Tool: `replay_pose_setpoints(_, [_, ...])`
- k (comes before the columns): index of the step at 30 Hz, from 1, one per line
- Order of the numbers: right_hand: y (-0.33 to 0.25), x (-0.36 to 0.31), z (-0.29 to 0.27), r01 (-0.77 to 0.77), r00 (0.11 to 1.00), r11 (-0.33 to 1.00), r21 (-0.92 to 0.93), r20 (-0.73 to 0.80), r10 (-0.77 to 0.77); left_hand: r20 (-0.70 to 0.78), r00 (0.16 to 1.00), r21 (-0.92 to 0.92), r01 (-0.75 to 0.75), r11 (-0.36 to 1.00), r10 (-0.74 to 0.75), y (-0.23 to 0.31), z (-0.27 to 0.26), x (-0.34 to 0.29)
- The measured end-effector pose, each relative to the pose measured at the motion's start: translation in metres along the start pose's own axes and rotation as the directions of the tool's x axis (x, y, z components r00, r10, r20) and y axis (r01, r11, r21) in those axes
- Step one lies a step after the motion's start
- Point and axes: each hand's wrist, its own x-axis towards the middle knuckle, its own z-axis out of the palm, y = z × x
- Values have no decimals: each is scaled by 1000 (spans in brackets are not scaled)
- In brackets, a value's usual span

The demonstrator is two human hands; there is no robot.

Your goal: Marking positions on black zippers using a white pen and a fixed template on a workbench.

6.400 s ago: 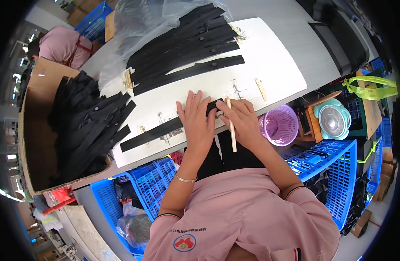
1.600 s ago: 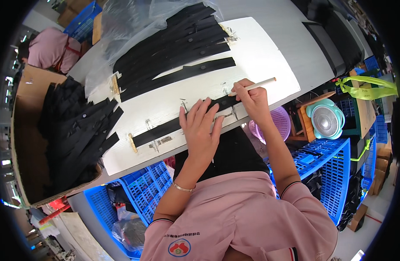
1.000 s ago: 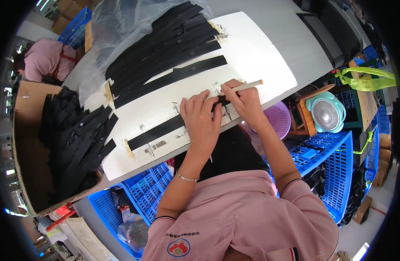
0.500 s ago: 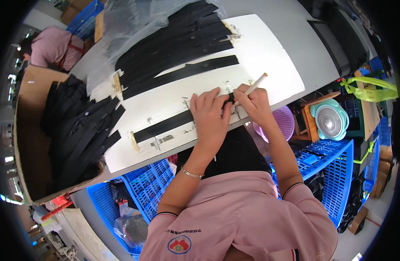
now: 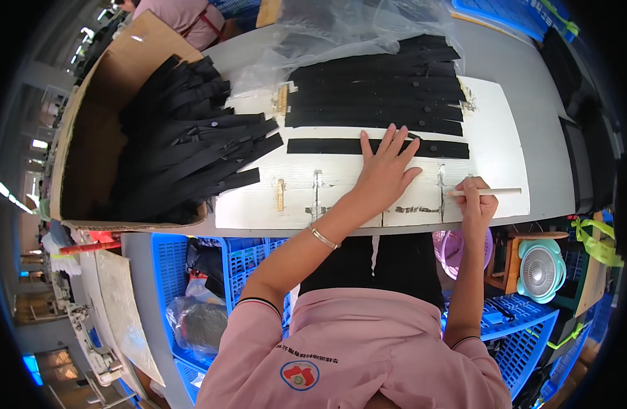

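Observation:
My left hand (image 5: 390, 172) lies palm down on the white board (image 5: 504, 123), fingers spread over a black fabric strip (image 5: 446, 149). The strip runs crosswise and has a small dark button-like dot near its right end. Between the fingers and thumb of my right hand (image 5: 477, 203) is a slim white pencil (image 5: 504, 192). Its tip points left, close to a dark marked line on the board, and its shaft sticks out to the right. Just beyond the strip, several similar black strips (image 5: 368, 88) lie side by side.
At left a cardboard box (image 5: 88, 129) overflows with black strips (image 5: 184, 150). Clear plastic sheeting (image 5: 341, 34) covers the far side. Below the grey table (image 5: 555, 163) are blue crates (image 5: 252, 269), a purple basket (image 5: 456, 252) and a turquoise fan (image 5: 542, 270). A person in pink (image 5: 184, 20) is beyond the box.
The strip that lay under both hands at the board's near edge has left that spot. My left hand has moved away to the strip beside the row. My right hand keeps the pencil. The view has turned.

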Motion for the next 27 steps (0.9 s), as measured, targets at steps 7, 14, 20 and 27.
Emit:
replay_pose_setpoints(7, [5,2,2,-18,998,999,26,-53,19,-130,986,75,115,990,-105,-57,-43,-36])
replay_pose_setpoints(14, [9,6,3,88,994,996,14,67,-89,-581,802,516,494,699,-138,-184,-133,-86])
replay_pose_setpoints(20, [-15,5,11,277,948,933,-230,225,-226,-537,829,502,465,730,-158,-176,-129,-122])
replay_pose_setpoints(27, [-11,19,28,649,761,396,-650,547,-349,-515,839,386,409,827,-175,-143,-126,-151])
